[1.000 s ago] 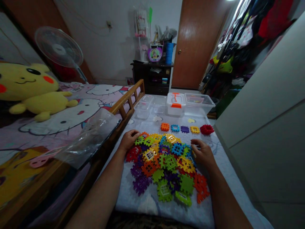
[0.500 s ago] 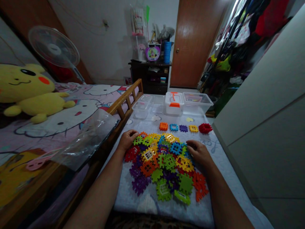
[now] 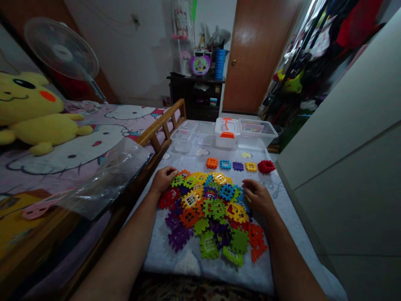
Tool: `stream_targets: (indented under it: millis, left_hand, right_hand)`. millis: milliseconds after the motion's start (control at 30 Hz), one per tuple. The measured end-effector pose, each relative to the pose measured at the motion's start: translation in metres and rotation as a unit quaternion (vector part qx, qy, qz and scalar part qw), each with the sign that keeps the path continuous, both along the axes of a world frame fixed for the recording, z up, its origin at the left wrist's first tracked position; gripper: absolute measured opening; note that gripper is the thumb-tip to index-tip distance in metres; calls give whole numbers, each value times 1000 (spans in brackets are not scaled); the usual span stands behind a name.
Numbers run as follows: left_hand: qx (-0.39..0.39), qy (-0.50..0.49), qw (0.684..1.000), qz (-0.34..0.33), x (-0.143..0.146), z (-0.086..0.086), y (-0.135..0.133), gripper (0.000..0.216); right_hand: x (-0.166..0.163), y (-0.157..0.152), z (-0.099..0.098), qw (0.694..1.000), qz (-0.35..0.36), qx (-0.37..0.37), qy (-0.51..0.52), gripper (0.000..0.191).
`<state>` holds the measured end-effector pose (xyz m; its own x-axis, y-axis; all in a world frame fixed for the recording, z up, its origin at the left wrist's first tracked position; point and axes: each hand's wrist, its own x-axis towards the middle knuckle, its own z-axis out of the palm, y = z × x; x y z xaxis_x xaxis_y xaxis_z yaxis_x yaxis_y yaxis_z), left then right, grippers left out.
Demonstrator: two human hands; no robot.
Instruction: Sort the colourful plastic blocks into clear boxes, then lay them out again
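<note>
A heap of colourful interlocking plastic tiles point(image 3: 211, 211) lies on a cloth-covered table point(image 3: 282, 200). My left hand point(image 3: 163, 179) rests curled on the heap's upper left edge, fingers bent over green and red tiles. My right hand point(image 3: 257, 195) sits at the heap's right edge, fingers curled against blue and yellow tiles. Beyond the heap, single tiles stand in a row: orange point(image 3: 212, 163), blue point(image 3: 225, 164), purple point(image 3: 238, 166), yellow point(image 3: 251, 167) and red point(image 3: 266, 166).
Clear plastic boxes point(image 3: 183, 140) and a lidded box with an orange latch point(image 3: 227, 133) stand at the table's far end. A bed with a wooden rail point(image 3: 158, 127), a yellow plush toy point(image 3: 34, 119) and a plastic bag point(image 3: 112, 175) lies left. A grey cabinet point(image 3: 344, 146) stands right.
Both hands have pressed slightly inward against the heap's sides. The view has shifted a little, so everything sits slightly higher and more to the left.
</note>
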<state>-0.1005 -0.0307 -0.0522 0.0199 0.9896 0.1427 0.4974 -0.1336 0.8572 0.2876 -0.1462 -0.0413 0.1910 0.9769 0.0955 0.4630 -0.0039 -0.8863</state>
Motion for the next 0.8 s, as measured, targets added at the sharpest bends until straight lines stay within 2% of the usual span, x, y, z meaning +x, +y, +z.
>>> stream_targets:
  millis: [67,200,300,400,567,800]
  left_hand:
    - [3,6,1000,-2,-1,-3,2,30]
    - [6,7,1000,-5,-4,-8,4,32]
    - [5,11,1000,-6,-5,-10,5,33]
    - [6,18,1000,-4,-6,-11,6,34]
    - [2,11,1000,-3,-7,-12,7,34]
    - [-8,-4,1000,2,-4,-8,4,33]
  right_hand:
    - [0,-1,3,1000,3,12,-19,33]
    - [-5,-4,5,994,73,20,-85,38]
    - [-10,-4,3,984,100,33,-141,42]
    - [-12,-3,2,980,111,42,-160,37]
    - [-10,-2,6,987,102,33,-118,27]
    - [-5,-2,7,999,31,4,5,35]
